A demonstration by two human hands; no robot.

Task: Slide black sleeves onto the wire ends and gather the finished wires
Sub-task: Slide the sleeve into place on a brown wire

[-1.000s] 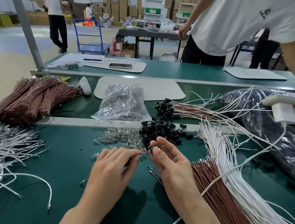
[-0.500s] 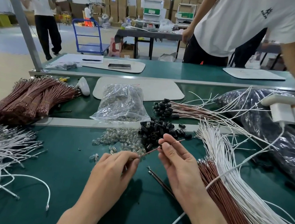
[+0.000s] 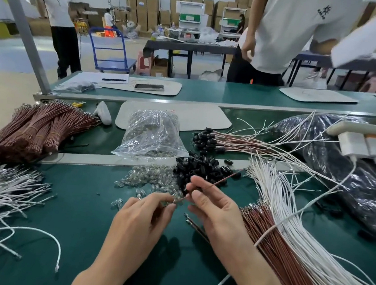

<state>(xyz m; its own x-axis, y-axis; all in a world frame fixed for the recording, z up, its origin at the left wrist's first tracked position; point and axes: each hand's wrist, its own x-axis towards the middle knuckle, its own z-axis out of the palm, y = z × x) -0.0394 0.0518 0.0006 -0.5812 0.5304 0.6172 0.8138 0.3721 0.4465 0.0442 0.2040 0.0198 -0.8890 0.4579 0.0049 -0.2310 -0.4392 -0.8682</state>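
Above the green table (image 3: pixel 76 235), a thin brown wire (image 3: pixel 221 179) slants; the right hand (image 3: pixel 215 213) pinches its middle, the left hand (image 3: pixel 147 213) pinches its near end.

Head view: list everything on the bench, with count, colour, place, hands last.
held wire: one, brown, between both hands
black sleeves: loose pile, black, behind the hands
sleeved wires: one sheaf, brown, beyond the sleeve pile
clear parts: heap, transparent, left of the black sleeves
plastic bag: one, clear, behind the clear parts
loose brown wires: sheaf, brown, right of the hands
tied brown bundles: several, brown, far left
white wires: two heaps, white, far left and right
phone: one, dark, far back
left hand: pinches the held wire's near end
right hand: pinches the held wire
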